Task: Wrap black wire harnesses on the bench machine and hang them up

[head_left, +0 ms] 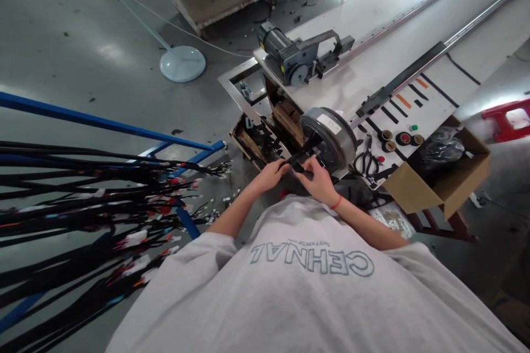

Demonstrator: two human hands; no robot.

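My left hand (272, 174) is closed on a dark, strip-like piece (296, 160) in front of my body. Close beside it, my right hand (317, 181) has its fingers bent together at the other side of the dark piece; what lies between those fingers is too small to make out. Just beyond my hands stands a round metal wheel (345, 140) with a pale label, at the near end of a long white bench (351, 83). Scissors with black handles (366, 162) lie on the bench to the right of the wheel.
A motor unit (277, 44) sits on the bench's far left corner. Rolls of tape and buttons (403, 138) are at right, by an open cardboard box (467, 171). Cable bundles (83, 215) hang on a blue frame (103, 124) at left. A wooden tray (248, 143) is below the bench end.
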